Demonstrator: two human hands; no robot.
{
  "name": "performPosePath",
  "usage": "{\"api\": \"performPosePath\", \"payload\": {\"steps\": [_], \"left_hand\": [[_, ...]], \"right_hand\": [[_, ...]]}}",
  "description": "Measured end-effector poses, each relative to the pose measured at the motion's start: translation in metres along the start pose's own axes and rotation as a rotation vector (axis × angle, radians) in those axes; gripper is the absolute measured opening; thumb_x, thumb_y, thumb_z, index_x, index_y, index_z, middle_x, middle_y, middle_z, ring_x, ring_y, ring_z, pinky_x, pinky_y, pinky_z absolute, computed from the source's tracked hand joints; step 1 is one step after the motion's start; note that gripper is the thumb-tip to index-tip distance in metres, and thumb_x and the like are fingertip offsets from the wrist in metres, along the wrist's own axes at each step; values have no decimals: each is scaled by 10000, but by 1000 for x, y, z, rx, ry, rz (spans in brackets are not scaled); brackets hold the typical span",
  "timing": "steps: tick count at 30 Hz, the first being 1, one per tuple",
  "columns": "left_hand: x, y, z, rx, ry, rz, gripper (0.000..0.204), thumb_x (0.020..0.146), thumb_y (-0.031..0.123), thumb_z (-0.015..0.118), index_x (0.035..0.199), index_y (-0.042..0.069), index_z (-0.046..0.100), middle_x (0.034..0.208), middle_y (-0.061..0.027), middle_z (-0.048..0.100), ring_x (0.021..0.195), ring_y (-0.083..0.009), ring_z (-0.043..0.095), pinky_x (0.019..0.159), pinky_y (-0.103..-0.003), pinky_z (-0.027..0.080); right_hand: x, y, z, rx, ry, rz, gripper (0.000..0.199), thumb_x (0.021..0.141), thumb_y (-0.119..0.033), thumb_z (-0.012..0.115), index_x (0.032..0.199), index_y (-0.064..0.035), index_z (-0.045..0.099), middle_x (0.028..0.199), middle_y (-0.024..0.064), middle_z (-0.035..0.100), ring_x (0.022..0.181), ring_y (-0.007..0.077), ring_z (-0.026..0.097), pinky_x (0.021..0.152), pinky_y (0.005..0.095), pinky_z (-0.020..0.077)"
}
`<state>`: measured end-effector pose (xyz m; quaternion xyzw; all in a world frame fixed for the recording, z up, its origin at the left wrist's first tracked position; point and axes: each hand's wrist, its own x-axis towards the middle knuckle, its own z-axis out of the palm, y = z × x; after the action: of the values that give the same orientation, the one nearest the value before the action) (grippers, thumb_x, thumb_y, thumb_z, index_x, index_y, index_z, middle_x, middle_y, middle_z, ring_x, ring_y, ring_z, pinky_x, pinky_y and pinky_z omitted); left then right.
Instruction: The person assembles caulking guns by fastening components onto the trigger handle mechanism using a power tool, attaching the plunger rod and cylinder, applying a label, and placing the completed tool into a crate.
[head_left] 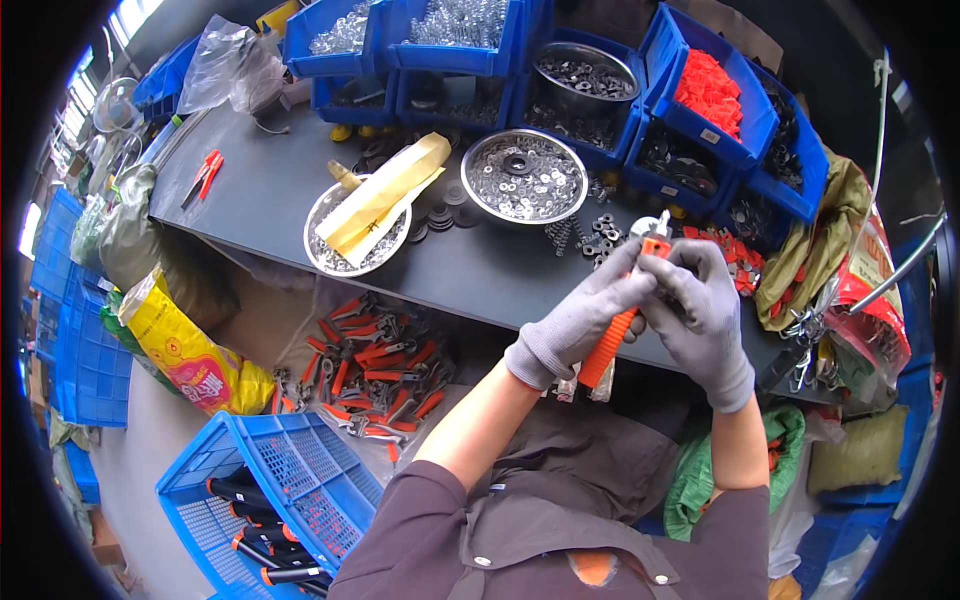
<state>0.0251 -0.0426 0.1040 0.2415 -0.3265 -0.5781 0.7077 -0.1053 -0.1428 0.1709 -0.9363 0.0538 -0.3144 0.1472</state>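
Both my hands wear grey gloves and meet above the bench's front edge. My left hand [580, 330] is closed around the upper part of an orange-handled hand tool [605, 352]. Its ribbed handle slants down toward me, and its silver metal head points up and away. On the tool's right side, just below the head, the bent fingers of my right hand [703, 325] close against it. Whether those fingers also pinch a small part is hidden. Close beyond the hands lie small dark metal parts [601, 238] and red plastic pieces [738, 262].
Blue bins [455, 60] of springs and small parts line the bench's [300, 150] back. Two steel bowls [525, 218] hold washers; a yellow paper piece [385, 205] lies across one. Red-handled pliers [205, 178] lie far left. Below, orange-handled tools [385, 375] are heaped near a blue crate [300, 470].
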Motion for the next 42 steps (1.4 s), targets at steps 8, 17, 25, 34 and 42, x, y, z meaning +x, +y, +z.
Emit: {"api": "performPosePath", "payload": {"steps": [8, 17, 25, 34, 42], "left_hand": [[-30, 26, -25, -85, 140, 115, 602, 968, 274, 679, 1466, 125, 375, 962, -20, 540, 716, -35, 518, 615, -185, 427], [-41, 24, -31, 11, 283, 136, 472, 939, 271, 712, 1314, 106, 479, 940, -39, 568, 735, -71, 534, 619, -209, 452], [-53, 27, -42, -154, 275, 85, 459, 946, 359, 679, 1281, 107, 493, 911, -40, 567, 665, -78, 531, 571, -193, 418], [-49, 13, -31, -152, 182, 131, 451, 907, 241, 716, 1269, 96, 489, 917, -50, 590, 708, -129, 573, 631, -262, 451], [-34, 4, 3, 184, 216, -3, 717, 793, 342, 802, 1340, 7, 480, 887, -53, 598, 734, -133, 571, 685, -261, 467]], "right_hand": [[22, 30, -4, 327, 117, 241, 294, 810, 58, 615, 1091, 33, 696, 1112, 110, 638, 1031, 204, 642, 864, 339, 524], [-25, 93, 113, -270, -316, 446, 277, 873, -347, 662, 875, -80, 735, 899, 118, 695, 835, 307, 677, 727, 424, 522], [-11, 92, 125, -351, -548, 467, 363, 835, -423, 679, 902, -71, 740, 909, 144, 707, 877, 304, 696, 793, 439, 538], [8, 89, 116, -245, -727, 493, 398, 751, -378, 678, 883, -10, 751, 932, 211, 726, 891, 358, 711, 805, 442, 560], [-21, 5, 29, 636, 299, 468, 110, 907, -18, 682, 1005, 25, 707, 921, 49, 722, 828, 77, 649, 727, 257, 529]]}}
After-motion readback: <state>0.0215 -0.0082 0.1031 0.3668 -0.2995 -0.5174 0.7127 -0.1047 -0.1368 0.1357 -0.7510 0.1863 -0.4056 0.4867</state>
